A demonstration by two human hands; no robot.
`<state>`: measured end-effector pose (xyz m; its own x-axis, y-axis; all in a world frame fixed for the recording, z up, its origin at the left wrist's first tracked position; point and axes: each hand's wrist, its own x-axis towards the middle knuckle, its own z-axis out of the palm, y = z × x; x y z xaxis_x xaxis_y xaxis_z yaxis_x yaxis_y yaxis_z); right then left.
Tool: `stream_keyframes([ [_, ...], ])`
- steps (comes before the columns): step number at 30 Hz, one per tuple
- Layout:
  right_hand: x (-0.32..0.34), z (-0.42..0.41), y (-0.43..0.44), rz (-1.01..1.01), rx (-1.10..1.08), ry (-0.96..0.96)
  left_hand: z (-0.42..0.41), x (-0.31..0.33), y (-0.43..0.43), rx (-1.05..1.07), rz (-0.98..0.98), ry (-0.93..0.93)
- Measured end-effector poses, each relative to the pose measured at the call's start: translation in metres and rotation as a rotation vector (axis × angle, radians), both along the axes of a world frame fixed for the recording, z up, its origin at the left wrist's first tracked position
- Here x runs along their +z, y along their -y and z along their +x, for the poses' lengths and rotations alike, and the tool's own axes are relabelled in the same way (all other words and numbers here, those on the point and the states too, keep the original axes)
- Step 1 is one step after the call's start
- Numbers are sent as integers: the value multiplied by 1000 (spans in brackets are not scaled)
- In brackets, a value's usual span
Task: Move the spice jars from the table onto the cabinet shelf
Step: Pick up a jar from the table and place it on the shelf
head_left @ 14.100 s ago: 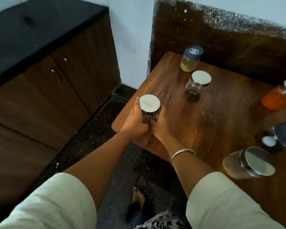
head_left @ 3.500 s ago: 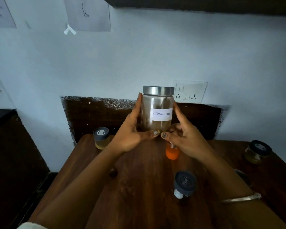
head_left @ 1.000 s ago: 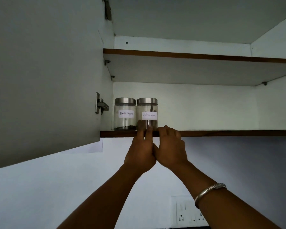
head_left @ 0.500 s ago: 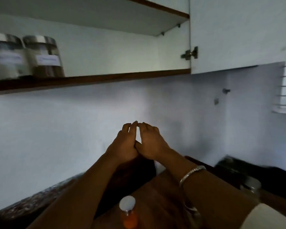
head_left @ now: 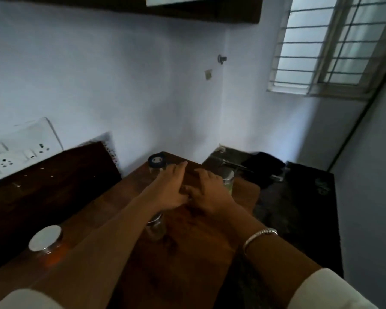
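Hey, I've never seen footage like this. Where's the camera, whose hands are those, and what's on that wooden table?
There is no machine here: a person wears one wide-angle camera on the head, so the picture looks forward and down along their own arms. The left hand and right hand reach out side by side over a wooden table; neither holds anything. Four jars stand on it: an orange-filled jar with a silver lid at the near left, a dark-lidded jar at the far edge, a silver-lidded jar just beyond the right hand, and a glass jar partly hidden under the left forearm. A bracelet sits on the right wrist. The picture is blurred, so no labels can be read.
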<state>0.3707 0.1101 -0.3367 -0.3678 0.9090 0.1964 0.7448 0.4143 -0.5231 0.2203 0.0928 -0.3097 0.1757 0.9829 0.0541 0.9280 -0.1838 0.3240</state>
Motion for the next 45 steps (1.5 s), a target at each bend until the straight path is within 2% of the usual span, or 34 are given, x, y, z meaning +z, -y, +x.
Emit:
stream_keyframes([
  [9, -94, 76, -121, -178, -40, 117, 82, -103, -116, 47, -214, 111],
  [12, -123, 90, -150, -207, -70, 92, 97, -140, -145, 91, -258, 132],
  [14, -140, 95, -164, -213, -96, 38, 102, -158, -159, 134, -280, 157],
  [17, -165, 99, -184, -194, -159, -140, 108, -179, -177, 219, -276, 252],
  [22, -193, 95, -201, -293, -137, -292, 109, -205, -194, 295, -293, 337],
  [26, -203, 86, -210, -286, -114, -421, 112, -215, -198, 220, -332, 411],
  [33, -206, 73, -210, -218, -123, -363, 104, -216, -195, 234, -239, 450],
  [39, -193, 53, -192, -191, -188, -343, 81, -205, -170, 242, -153, 595],
  [43, -166, 32, -162, -192, -238, -367, 73, -181, -143, 279, -48, 765],
  [45, -148, 20, -141, -186, -226, -392, 67, -167, -128, 303, -3, 786],
])
